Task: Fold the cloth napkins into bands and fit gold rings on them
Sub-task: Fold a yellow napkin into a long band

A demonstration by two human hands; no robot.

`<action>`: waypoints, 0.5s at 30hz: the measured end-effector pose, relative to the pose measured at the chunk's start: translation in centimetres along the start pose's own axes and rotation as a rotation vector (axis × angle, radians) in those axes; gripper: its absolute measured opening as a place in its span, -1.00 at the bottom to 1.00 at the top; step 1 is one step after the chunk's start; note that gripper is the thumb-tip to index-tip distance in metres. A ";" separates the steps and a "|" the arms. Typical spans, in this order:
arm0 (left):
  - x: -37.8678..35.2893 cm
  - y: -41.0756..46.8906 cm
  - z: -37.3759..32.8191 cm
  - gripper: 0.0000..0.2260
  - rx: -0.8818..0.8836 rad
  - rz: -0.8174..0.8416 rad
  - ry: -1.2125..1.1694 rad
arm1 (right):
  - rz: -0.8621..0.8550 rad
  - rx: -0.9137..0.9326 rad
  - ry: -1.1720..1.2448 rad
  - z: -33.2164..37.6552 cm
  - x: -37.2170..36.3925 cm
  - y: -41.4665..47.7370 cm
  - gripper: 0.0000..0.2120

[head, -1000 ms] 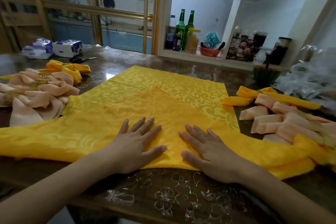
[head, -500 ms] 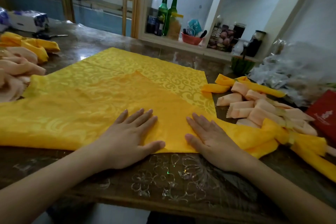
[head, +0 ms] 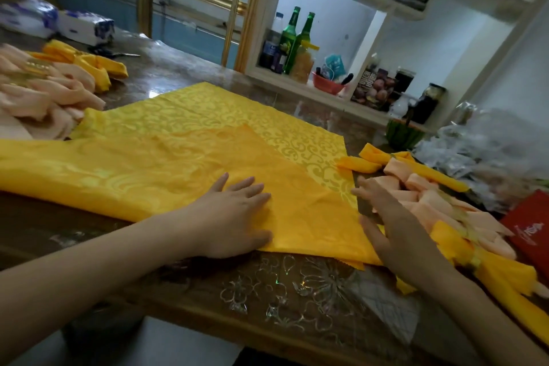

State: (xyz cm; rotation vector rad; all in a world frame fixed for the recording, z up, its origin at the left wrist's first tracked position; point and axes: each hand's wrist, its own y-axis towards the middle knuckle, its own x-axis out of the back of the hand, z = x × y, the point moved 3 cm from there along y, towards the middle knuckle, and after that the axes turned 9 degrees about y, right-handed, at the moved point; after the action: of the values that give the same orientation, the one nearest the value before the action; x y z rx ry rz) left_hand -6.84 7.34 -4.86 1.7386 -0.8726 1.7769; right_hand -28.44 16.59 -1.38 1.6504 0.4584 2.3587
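Observation:
A yellow patterned cloth napkin (head: pixel 184 157) lies spread on the table, its near part folded over into a plain orange-yellow triangle. My left hand (head: pixel 237 211) presses flat on that folded layer near its front edge. My right hand (head: pixel 386 217) lies at the cloth's right edge with straight fingers, partly off the fabric. A finished yellow napkin with a gold ring (head: pixel 475 261) lies just right of that hand.
Folded peach and yellow napkins (head: pixel 421 190) are piled at the right beside a red box (head: pixel 531 232) and clear plastic bags (head: pixel 487 145). More peach and yellow napkins (head: pixel 50 89) heap at the left. Scissors (head: pixel 116 53) and tissue packs (head: pixel 86 27) lie behind them; bottles (head: pixel 289 38) stand on the shelf.
My right hand has slid rightward along the fold to the cloth's right edge. My left hand stays pressed on the folded layer. The view has swung and tilted.

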 end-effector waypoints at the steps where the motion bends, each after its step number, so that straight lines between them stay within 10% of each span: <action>1: 0.4 -0.1 -0.3 -0.42 0.013 -0.052 -0.001 | 0.039 0.022 0.087 1.9 -0.8 0.8 -0.58; 15: -2.4 -7.9 9.0 -0.41 0.481 -0.040 0.020 | 0.529 0.360 0.184 16.9 -14.5 8.2 -0.51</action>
State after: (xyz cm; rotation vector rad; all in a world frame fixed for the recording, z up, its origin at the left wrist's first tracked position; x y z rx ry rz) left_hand 5.16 6.19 -6.69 2.0004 -0.4143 2.0951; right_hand -7.66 5.96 -5.50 1.9026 0.5636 2.9744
